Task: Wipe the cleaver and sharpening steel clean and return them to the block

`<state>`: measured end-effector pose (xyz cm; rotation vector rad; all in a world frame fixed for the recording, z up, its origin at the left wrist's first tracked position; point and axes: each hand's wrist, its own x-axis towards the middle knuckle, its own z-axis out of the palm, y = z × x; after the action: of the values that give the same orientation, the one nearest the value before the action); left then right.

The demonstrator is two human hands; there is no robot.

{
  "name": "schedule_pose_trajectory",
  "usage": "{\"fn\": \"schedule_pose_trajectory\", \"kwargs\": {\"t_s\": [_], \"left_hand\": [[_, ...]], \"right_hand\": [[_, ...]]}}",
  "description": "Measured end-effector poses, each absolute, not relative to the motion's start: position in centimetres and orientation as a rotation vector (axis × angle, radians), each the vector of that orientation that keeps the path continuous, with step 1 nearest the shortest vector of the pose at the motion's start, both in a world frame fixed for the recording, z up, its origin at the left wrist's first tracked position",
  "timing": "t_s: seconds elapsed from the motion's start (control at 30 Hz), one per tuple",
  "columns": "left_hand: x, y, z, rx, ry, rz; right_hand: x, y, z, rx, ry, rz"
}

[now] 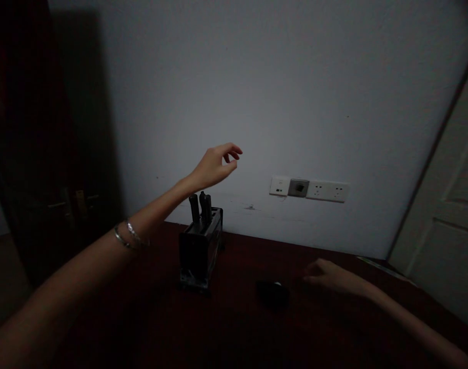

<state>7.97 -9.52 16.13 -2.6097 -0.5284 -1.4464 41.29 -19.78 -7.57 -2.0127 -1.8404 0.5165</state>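
My left hand (220, 163) is raised in front of the wall, its fingers loosely curved, thumb apart and nothing between them. Just below that wrist stands a black knife block (199, 251) with slots in its top. Several dark knife handles (203, 207) stick up out of it; their blades are hidden inside. Low over the table on the right, my right hand (326, 275) appears slightly blurred, with loosely bent fingers and nothing visible in them. To its left lies a dark, rounded object (272, 293) with a small pale spot, too dim to name.
The dark red tabletop (249, 256) meets a pale wall (234, 92). A row of sockets and switches (309, 188) is fixed to the wall. On the left is a dark door with a handle (66, 205); a white panelled door (449, 241) is on the right. Flat material (383, 267) lies at the table's right edge.
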Motion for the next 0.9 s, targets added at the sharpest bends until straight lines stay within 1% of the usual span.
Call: {"fn": "schedule_pose_trajectory", "kwargs": {"t_s": [0.07, 0.13, 0.27, 0.33, 0.43, 0.6, 0.77, 0.9], "left_hand": [[10.6, -11.7, 13.3, -2.690, -0.409, -1.430], [13.1, -12.8, 9.2, -2.851, -0.398, -1.349], [17.1, -12.5, -0.9, -3.231, -0.578, -0.802], [18.3, -11.9, -5.5, -3.256, -0.658, -0.521], [19.3, -11.4, -10.3, -3.222, -0.815, -0.270], [20.3, -10.6, -13.7, -3.208, -0.934, -0.226], [20.6, -9.7, -15.0, -3.252, -1.092, -0.239], [20.2, -9.0, -15.7, -3.233, -1.284, -0.275]], "right_hand": [[40.3, -19.9, -9.5, -1.949, -1.879, 0.531], [39.2, -20.0, -10.9, -1.852, -1.983, 0.508], [37.6, -20.3, -12.7, -1.740, -2.108, 0.409], [37.5, -20.3, -13.4, -1.768, -2.102, 0.392], [37.8, -20.2, -14.3, -1.798, -2.092, 0.365], [38.1, -19.6, -15.9, -1.768, -2.075, 0.304], [38.3, -18.9, -17.1, -1.727, -2.060, 0.297], [38.2, -18.9, -16.8, -1.666, -2.059, 0.310]]}}
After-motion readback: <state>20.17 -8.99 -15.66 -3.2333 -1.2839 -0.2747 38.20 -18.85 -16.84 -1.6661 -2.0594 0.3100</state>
